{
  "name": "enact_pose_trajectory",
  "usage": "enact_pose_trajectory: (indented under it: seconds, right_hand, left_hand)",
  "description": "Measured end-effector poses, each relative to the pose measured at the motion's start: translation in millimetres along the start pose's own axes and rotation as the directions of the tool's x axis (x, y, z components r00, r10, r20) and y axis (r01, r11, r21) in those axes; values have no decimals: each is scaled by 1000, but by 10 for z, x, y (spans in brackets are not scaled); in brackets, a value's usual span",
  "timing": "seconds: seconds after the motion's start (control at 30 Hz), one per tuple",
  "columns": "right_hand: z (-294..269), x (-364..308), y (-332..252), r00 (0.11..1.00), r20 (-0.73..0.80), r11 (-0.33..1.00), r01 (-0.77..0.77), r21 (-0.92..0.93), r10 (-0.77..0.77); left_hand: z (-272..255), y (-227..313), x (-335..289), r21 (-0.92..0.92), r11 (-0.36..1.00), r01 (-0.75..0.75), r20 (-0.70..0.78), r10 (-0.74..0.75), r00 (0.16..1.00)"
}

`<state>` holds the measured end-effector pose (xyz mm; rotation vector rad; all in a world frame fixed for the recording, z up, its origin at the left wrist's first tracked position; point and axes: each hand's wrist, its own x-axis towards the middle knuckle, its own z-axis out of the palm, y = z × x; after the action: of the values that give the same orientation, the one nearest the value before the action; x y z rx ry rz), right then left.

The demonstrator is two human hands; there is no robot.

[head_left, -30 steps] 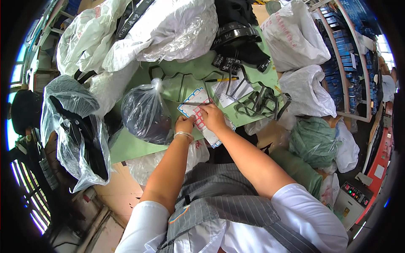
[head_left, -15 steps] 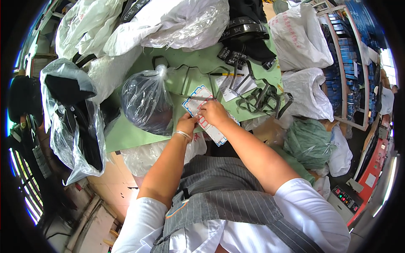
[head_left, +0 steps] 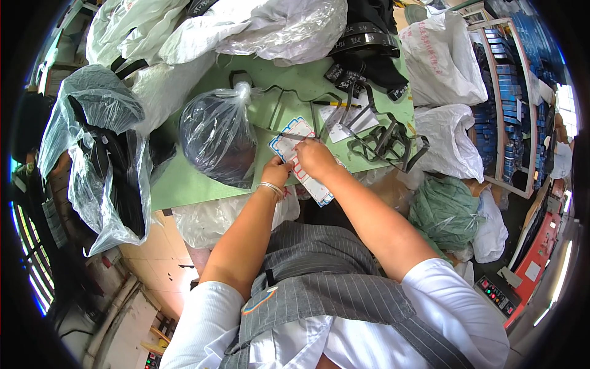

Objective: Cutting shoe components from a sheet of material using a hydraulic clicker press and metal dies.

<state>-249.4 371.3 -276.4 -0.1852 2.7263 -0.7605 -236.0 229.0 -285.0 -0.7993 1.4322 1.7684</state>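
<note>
Both my hands are at the front edge of a green tabletop [head_left: 178,198], over long white label sheets [head_left: 315,191] printed with red and blue frames. My left hand [head_left: 278,171] grips their left edge between thumb and fingers. Curled on top of the sheets, my right hand [head_left: 314,159] has its fingers pressed together. Whether something small is between them is hidden. The sheets' lower end overhangs the table edge, and a dark strap [head_left: 270,130] reaches their upper end. Just left stands a knotted clear bag [head_left: 218,144] with dark round contents.
Looped black straps [head_left: 387,144] lie to the right, near a white paper [head_left: 353,125] and a yellow pencil-like stick [head_left: 338,104]. White sacks [head_left: 270,31] crowd the far side. A clear bag of black goods [head_left: 114,178] hangs at left; a green bag [head_left: 445,209] sits low right.
The view has shifted slightly. My right hand stays curled on the label sheets with a small turn of the wrist, and my left hand keeps its grip.
</note>
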Motion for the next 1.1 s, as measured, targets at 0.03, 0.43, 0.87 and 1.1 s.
enact_pose_trajectory:
  seconds: [0.03,0.43,0.87,1.1]
  right_hand:
    - [-5,6,16,1000,12,1000,14,0,-14]
    - [14,-4,5,976,-143,968,-129,215,161]
    - [-293,-463,-104,933,56,594,-272,757,356]
    - [-1006,-855,-844,944,-52,305,-53,951,326]
  left_hand:
    - [-7,-6,2,4,1000,-4,1,4,1000]
    - [-35,474,-530,738,586,-335,34,463,886]
    - [-1250,1647,-748,884,389,-260,-132,741,658]
    - [-1734,1119,-1489,265,745,-612,-314,667,675]
